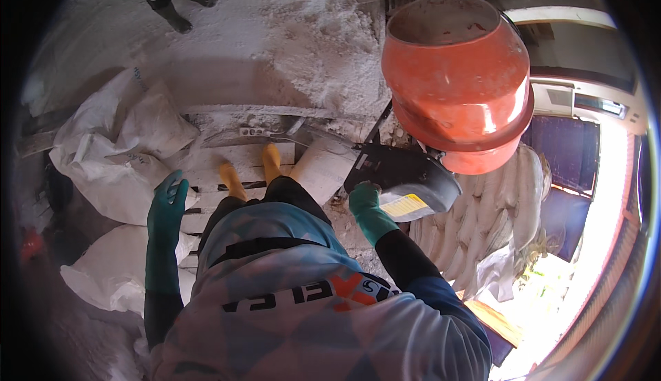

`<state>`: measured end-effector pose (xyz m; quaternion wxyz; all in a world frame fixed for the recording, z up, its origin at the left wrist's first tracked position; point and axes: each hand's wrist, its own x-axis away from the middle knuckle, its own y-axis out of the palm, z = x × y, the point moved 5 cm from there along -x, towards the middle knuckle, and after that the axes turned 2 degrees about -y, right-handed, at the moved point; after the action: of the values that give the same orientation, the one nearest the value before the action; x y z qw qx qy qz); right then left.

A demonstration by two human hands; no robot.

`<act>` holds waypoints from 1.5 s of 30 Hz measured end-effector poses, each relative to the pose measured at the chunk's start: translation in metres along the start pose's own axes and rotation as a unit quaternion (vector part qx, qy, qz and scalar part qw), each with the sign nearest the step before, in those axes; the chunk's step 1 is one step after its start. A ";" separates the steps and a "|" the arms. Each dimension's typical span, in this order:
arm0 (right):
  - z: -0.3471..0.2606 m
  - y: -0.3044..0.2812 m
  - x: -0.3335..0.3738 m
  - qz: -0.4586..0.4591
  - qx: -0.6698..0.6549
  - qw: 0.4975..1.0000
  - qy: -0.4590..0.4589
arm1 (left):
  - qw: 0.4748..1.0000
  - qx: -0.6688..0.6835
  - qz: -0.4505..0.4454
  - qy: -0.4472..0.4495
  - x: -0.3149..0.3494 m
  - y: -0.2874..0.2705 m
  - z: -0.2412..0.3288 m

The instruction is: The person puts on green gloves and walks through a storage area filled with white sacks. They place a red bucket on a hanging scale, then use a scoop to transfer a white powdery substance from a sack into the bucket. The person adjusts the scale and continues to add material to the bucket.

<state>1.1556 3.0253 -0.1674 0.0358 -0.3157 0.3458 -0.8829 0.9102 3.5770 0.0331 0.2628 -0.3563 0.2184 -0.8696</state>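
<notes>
My left hand [167, 198], in a green rubber glove, hangs beside white woven sacks [103, 164]. Its thumb and fingers are apart and nothing is in them. On the other side, my right hand [366, 207], gloved the same way, rests against the black motor cover [406, 171] of an orange concrete mixer. The fingers there are curled; what they grip, if anything, is hidden. The mixer's drum [458, 85] stands with its mouth tilted up and away, and pale residue coats the inside. A yellow label [405, 205] is on the cover.
My yellow boots [271, 163] stand on wooden boards. A power strip [255, 132] with a cable lies just ahead. White powder [317, 44] covers the far floor, where another person's dark boots [172, 17] show. Stacked sacks [475, 223] lie under the mixer, beside a bright opening.
</notes>
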 end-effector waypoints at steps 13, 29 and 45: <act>-0.002 -0.044 0.009 -0.053 0.020 0.995 -0.085 | 0.995 -0.015 0.010 -0.097 0.029 -0.010 -0.020; -0.070 0.022 -0.072 -0.211 -0.119 0.958 -0.151 | 0.985 -0.085 0.045 -0.143 0.049 -0.017 0.000; 0.073 -0.069 0.031 0.195 -0.137 0.971 0.019 | 0.996 -0.062 -0.050 0.028 -0.028 -0.008 0.002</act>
<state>1.1846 3.0261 -0.0662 0.1570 -0.2270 0.5185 -0.8093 0.9261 3.5994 0.0248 0.1900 -0.3577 0.2616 -0.8761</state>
